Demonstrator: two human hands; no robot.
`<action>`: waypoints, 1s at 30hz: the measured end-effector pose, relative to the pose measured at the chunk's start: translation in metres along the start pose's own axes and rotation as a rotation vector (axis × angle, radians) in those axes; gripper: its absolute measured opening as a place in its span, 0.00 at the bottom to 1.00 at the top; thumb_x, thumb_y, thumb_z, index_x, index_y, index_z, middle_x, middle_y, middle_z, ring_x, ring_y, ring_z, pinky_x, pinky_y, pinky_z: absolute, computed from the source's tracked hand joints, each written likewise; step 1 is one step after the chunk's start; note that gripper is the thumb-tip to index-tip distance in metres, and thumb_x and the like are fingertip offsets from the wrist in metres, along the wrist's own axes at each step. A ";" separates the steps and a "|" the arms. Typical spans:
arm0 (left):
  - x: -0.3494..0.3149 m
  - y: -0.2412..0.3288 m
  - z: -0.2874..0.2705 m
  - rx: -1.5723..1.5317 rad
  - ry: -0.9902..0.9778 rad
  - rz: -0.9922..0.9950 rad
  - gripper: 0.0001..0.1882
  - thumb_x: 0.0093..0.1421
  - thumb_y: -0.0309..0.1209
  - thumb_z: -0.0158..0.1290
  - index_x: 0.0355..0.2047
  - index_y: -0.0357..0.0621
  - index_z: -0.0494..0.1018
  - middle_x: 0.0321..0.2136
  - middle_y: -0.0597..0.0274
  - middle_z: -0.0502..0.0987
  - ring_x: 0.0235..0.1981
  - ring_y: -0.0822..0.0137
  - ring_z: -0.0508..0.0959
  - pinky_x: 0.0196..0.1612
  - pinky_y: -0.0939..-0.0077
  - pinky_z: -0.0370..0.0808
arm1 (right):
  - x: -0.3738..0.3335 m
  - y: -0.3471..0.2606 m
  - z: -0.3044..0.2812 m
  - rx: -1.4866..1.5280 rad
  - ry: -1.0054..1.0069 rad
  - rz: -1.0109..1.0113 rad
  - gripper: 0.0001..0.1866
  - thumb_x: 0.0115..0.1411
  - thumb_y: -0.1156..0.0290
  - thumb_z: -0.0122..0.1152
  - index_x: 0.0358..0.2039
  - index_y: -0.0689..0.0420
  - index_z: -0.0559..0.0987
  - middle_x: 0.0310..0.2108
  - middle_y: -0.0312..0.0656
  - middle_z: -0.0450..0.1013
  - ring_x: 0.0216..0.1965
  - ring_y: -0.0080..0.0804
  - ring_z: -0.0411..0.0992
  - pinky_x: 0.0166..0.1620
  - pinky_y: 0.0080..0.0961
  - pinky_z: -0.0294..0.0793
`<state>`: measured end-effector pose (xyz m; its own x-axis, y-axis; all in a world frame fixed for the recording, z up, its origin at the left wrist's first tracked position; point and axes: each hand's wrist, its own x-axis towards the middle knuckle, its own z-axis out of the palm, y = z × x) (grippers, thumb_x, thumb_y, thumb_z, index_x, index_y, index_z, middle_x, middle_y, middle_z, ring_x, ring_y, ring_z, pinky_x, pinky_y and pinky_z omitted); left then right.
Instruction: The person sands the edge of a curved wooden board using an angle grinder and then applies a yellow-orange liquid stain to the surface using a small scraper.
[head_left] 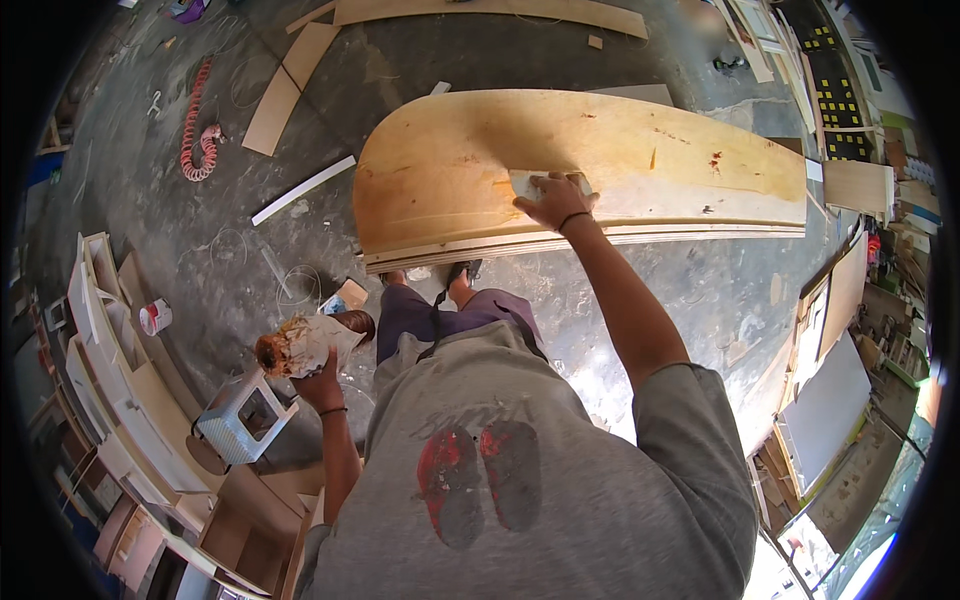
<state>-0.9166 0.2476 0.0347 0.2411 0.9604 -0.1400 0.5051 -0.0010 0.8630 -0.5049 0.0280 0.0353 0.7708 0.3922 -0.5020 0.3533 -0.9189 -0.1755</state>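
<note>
A large pale wooden panel with a rounded left end spans the space before me, its layered edge facing me. My right hand presses a white pad or folded cloth flat against the panel's face, near its middle; the pad's exact kind is unclear. Low on the left, my left hand grips a whitish container streaked with brown-orange stains. It lies tilted, one end thickly coated in brown and the other dark. Reddish-brown spots and amber streaks mark the panel.
A blue-and-white box-like item stands below the container, near a small white tub. Coiled red hose, a white strip and curved boards lie on the grey floor. Stacked panels line the right.
</note>
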 end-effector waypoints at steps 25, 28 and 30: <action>-0.002 0.009 0.002 0.032 -0.054 -0.030 0.41 0.40 0.22 0.65 0.52 0.29 0.55 0.49 0.49 0.67 0.48 0.61 0.71 0.51 0.68 0.69 | -0.016 0.103 0.009 0.071 0.237 0.019 0.33 0.41 0.46 0.63 0.50 0.40 0.71 0.56 0.38 0.58 0.60 0.42 0.49 0.53 0.70 0.47; -0.004 0.016 0.002 0.053 -0.015 -0.045 0.41 0.40 0.22 0.65 0.52 0.30 0.55 0.49 0.49 0.67 0.48 0.61 0.70 0.52 0.68 0.69 | -0.045 0.108 0.036 0.026 0.174 0.056 0.37 0.37 0.46 0.66 0.51 0.38 0.69 0.57 0.36 0.55 0.60 0.39 0.49 0.53 0.68 0.46; -0.005 0.018 0.001 0.040 0.022 -0.032 0.41 0.40 0.22 0.65 0.52 0.30 0.54 0.49 0.49 0.67 0.48 0.61 0.70 0.52 0.68 0.69 | -0.067 0.108 0.040 0.057 0.146 0.002 0.35 0.36 0.46 0.66 0.48 0.41 0.72 0.55 0.37 0.60 0.59 0.39 0.51 0.53 0.67 0.48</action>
<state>-0.9077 0.2424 0.0500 0.2063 0.9660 -0.1560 0.5451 0.0190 0.8382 -0.5396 -0.0990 0.0161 0.8420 0.3882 -0.3746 0.3239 -0.9191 -0.2246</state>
